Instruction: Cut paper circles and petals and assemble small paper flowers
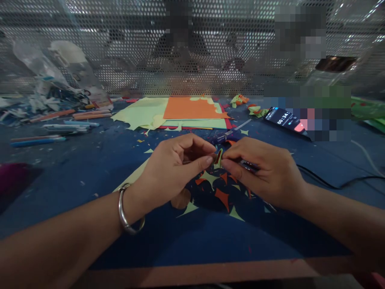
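A metal bangle point(126, 212) circles the left wrist. Just beyond it, the left hand point(171, 168) and right hand point(264, 168) meet above the blue table point(75, 172), the thumb and forefinger of each pinching the same small red-and-green paper piece point(218, 157) between them. Cut paper scraps point(222, 196) lie beneath. Farther off rest purple-handled scissors point(224, 138), a phone point(284, 118), an orange sheet point(192, 108) and pens point(69, 126).
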`<control>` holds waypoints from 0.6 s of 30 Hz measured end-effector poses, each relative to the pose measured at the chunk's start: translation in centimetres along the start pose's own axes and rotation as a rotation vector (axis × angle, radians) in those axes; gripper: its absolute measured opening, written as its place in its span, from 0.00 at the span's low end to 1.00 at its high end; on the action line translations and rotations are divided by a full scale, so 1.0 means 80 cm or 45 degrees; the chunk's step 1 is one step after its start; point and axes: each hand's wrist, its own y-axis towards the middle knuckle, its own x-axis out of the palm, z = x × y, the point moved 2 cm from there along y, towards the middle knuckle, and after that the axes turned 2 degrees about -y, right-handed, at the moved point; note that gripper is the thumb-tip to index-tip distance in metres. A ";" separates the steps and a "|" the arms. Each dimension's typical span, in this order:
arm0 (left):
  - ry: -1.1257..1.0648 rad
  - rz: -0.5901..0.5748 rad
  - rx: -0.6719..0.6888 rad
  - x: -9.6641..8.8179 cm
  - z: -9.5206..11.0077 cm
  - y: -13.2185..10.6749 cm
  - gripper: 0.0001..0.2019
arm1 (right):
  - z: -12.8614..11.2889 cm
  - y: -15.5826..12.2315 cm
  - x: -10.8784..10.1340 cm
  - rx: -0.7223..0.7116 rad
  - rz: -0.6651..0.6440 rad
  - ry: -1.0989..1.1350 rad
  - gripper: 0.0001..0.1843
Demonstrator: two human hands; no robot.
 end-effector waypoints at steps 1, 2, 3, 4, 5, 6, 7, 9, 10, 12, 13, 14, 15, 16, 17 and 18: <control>-0.062 -0.015 -0.023 0.000 -0.003 0.001 0.08 | 0.000 0.000 0.001 -0.002 -0.002 0.002 0.06; -0.115 -0.023 -0.046 0.001 -0.005 0.002 0.09 | 0.000 0.000 0.002 -0.003 -0.007 0.005 0.06; -0.153 -0.024 -0.069 0.001 -0.008 0.003 0.12 | 0.000 0.000 0.002 -0.002 -0.013 0.008 0.06; -0.175 -0.019 -0.090 0.001 -0.009 0.004 0.14 | 0.000 0.000 0.003 -0.006 -0.019 0.015 0.05; -0.186 -0.011 -0.109 0.001 -0.011 0.005 0.16 | 0.000 0.000 0.004 -0.008 -0.028 0.021 0.05; -0.192 -0.004 -0.123 0.001 -0.012 0.005 0.17 | 0.000 0.000 0.004 -0.010 -0.036 0.025 0.05; -0.198 0.002 -0.135 0.001 -0.012 0.005 0.18 | 0.000 -0.001 0.004 -0.012 -0.044 0.029 0.05; -0.215 0.005 -0.163 0.002 -0.013 0.005 0.19 | 0.000 -0.001 0.005 -0.008 -0.058 0.031 0.06; -0.226 0.005 -0.176 0.002 -0.012 0.005 0.19 | 0.000 -0.001 0.004 -0.007 -0.061 0.030 0.06; -0.257 0.002 -0.199 0.002 -0.012 0.003 0.18 | 0.000 -0.001 0.004 -0.008 -0.059 0.031 0.06; -0.280 -0.003 -0.208 0.002 -0.011 0.003 0.18 | 0.000 -0.001 0.004 -0.013 -0.055 0.033 0.05; -0.306 -0.006 -0.218 0.002 -0.011 0.002 0.17 | 0.000 -0.001 0.004 -0.019 -0.049 0.034 0.05; -0.335 -0.010 -0.228 0.002 -0.011 0.001 0.17 | 0.001 -0.001 0.004 -0.022 -0.044 0.032 0.05; -0.362 -0.014 -0.237 0.002 -0.011 0.000 0.17 | 0.001 -0.001 0.004 -0.023 -0.040 0.030 0.05; -0.383 -0.016 -0.249 0.002 -0.011 0.000 0.18 | 0.001 -0.002 0.004 -0.025 -0.039 0.029 0.04; -0.399 -0.017 -0.256 0.002 -0.011 -0.001 0.18 | 0.001 -0.002 0.004 -0.028 -0.035 0.027 0.04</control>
